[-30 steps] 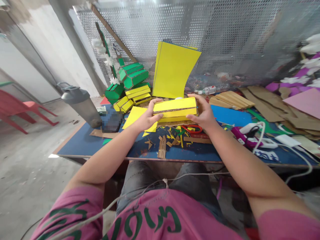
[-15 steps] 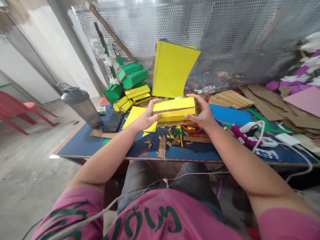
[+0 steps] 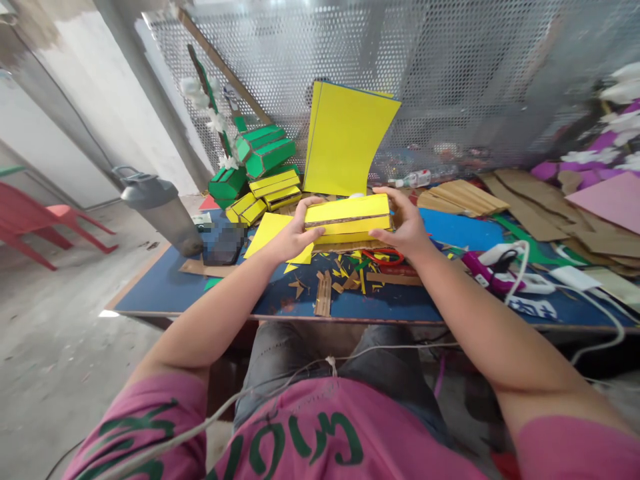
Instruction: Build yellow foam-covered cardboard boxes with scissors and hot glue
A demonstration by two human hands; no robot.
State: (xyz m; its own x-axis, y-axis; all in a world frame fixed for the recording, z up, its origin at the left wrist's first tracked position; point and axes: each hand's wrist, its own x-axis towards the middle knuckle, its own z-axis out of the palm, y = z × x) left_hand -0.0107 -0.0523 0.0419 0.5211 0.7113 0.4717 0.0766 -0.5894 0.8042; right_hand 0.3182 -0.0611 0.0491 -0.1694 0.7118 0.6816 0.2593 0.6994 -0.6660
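Between my two hands is a long yellow cardboard box (image 3: 347,220) with brown cardboard showing along its seams. My left hand (image 3: 297,235) grips its left end, thumb on the near face and fingers over the top. At the right end my right hand (image 3: 404,225) holds it the same way, with the thumb on the near side. A yellow sheet (image 3: 270,232) lies under and beside my left hand. Orange scissor handles (image 3: 384,259) show just below the box, among paper and cardboard scraps (image 3: 324,293).
Smaller yellow boxes (image 3: 275,187) and green boxes (image 3: 267,150) are stacked at the back left. A grey bottle (image 3: 163,213) and a dark phone (image 3: 225,245) stand nearer. Upright yellow sheets (image 3: 350,140) lean behind. Cardboard pieces (image 3: 540,207) and a purple power strip (image 3: 490,272) lie on the right.
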